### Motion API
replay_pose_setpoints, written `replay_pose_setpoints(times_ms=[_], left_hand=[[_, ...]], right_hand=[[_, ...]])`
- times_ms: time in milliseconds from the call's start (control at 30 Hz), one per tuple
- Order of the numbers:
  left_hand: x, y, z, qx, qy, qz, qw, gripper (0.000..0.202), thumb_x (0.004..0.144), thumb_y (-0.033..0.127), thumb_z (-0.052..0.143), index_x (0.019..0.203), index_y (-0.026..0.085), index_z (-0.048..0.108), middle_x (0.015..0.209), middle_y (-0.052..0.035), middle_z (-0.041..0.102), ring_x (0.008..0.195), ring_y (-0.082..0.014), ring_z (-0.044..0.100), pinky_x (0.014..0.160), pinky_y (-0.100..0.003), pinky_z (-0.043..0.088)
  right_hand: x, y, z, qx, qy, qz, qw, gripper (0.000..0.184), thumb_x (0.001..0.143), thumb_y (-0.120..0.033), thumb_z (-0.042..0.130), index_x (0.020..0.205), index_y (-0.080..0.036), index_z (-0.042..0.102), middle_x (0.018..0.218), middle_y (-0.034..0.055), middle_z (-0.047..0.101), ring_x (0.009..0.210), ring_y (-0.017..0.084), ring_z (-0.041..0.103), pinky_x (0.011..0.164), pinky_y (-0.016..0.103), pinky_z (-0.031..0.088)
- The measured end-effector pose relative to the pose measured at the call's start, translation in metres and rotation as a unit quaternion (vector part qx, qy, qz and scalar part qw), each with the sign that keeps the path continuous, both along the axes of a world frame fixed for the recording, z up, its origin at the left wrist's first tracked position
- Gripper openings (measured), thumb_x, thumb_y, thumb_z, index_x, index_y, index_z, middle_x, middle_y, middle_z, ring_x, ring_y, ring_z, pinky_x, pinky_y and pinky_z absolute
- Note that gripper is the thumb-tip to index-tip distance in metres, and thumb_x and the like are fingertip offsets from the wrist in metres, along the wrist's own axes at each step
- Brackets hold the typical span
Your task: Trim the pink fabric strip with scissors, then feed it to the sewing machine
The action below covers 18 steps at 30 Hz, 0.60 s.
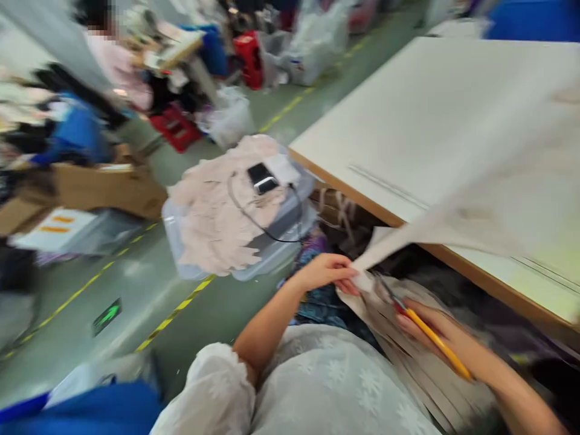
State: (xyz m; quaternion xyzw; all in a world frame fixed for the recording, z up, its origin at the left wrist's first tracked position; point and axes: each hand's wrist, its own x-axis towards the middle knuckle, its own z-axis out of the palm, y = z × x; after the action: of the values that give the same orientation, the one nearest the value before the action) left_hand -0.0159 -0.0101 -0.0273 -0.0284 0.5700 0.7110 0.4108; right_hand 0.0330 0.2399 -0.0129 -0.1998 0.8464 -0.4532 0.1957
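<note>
"Left hand — holding what?"

"Cloth, pinched; it stretches toward two o'clock, over the bench."

"And the right hand?"

"Wrapped round snips — blades toward ten o'clock, by the cloth. Tub of pale pieces: ten o'clock from the left."

Yellow-handled scissors, dark-bladed, slant w/ tips up-left, nr pale fabric, gathered narrow at lower end, fanning up-right, blurred; beige pcs layered below.
</note>
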Motion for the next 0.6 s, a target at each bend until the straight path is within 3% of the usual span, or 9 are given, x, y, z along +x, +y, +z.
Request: replay_pose_setpoints(times_ms=[67, 133, 300, 600], left_hand=[[-0.005, 0.0, 0.0, -0.017, -0.003, -0.011, 1.0, 0.059, 0.059, 0.064, 0.083, 0.081, 0.013, 0.061, 0.068, -0.0066, 0.072, 0.065, -0.02, 0.072, 0.061, -0.025, 0.053], [-0.008, 0.003, 0.0, -0.031, -0.007, -0.029, 0.999, 0.057, 0.063, 0.062, 0.082, 0.082, 0.013, 0.061, 0.07, -0.008, 0.073, 0.066, -0.0203, 0.073, 0.062, -0.025, 0.054], [-0.009, 0.009, 0.003, -0.05, -0.012, -0.06, 0.997, 0.056, 0.066, 0.062, 0.081, 0.084, 0.013, 0.062, 0.07, -0.0078, 0.073, 0.066, -0.0192, 0.072, 0.062, -0.024, 0.054], [-0.01, 0.011, 0.002, -0.04, 0.002, -0.059, 0.997, 0.054, 0.068, 0.063, 0.079, 0.083, 0.013, 0.064, 0.07, -0.0064, 0.072, 0.064, -0.0188, 0.071, 0.059, -0.024, 0.053]], right_hand=[[0.012, 0.013, -0.003, -0.005, -0.103, 0.006, 0.995, 0.048, 0.093, -0.067, 0.051, 0.071, -0.024, 0.049, 0.066, 0.0038, 0.055, 0.058, 0.02, 0.05, 0.05, 0.032, 0.042], [0.012, 0.017, -0.009, -0.005, -0.134, 0.0, 0.991, 0.052, 0.09, -0.071, 0.051, 0.069, -0.024, 0.044, 0.065, 0.001, 0.047, 0.058, 0.019, 0.044, 0.051, 0.031, 0.036], [0.008, 0.015, -0.018, 0.017, -0.143, 0.002, 0.99, 0.056, 0.09, -0.073, 0.046, 0.066, -0.022, 0.037, 0.063, -0.0021, 0.038, 0.059, 0.016, 0.036, 0.053, 0.029, 0.028], [0.002, 0.008, -0.02, 0.035, -0.158, 0.016, 0.987, 0.056, 0.09, -0.073, 0.043, 0.068, -0.022, 0.038, 0.064, -0.0027, 0.038, 0.06, 0.015, 0.037, 0.054, 0.029, 0.027]])
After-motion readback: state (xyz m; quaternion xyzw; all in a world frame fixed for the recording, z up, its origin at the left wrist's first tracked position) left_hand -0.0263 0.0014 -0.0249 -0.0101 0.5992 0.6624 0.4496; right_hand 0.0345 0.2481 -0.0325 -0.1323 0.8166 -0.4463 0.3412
